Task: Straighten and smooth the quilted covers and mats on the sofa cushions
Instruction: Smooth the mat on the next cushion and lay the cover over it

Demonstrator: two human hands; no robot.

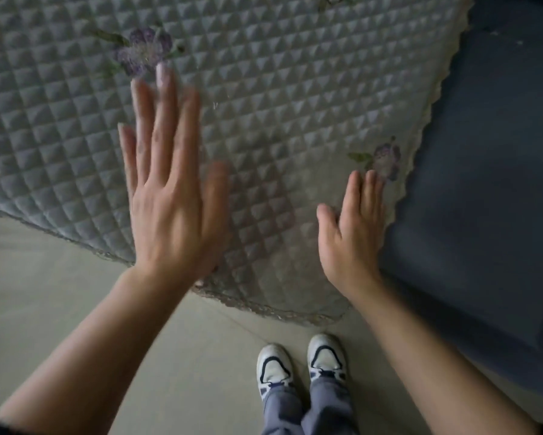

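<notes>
Both hands lie spread over a grey quilted cover (279,89) stitched in small diamond squares, which takes up most of the view ahead of the person. The left hand (169,196) is wide open, palm down, fingers long and slightly fanned; it is blurred, so whether it presses on the fabric or hovers just above it cannot be told. Just beyond its fingertips sits a purple embroidered flower (144,51). The right hand (351,233) is also open and flat, fingers close together, resting near the cover's right edge. A second purple flower (386,160) lies right at its fingertips. The cover's scalloped lace edge (427,127) runs just to the right of that hand, and past it shows the dark blue sofa cushion (490,189). The cover's front edge hangs down below both wrists. Beneath the forearms is a pale floor (59,293), and between the arms stand two white shoes with dark trim (301,365) under grey trouser legs (307,412).
</notes>
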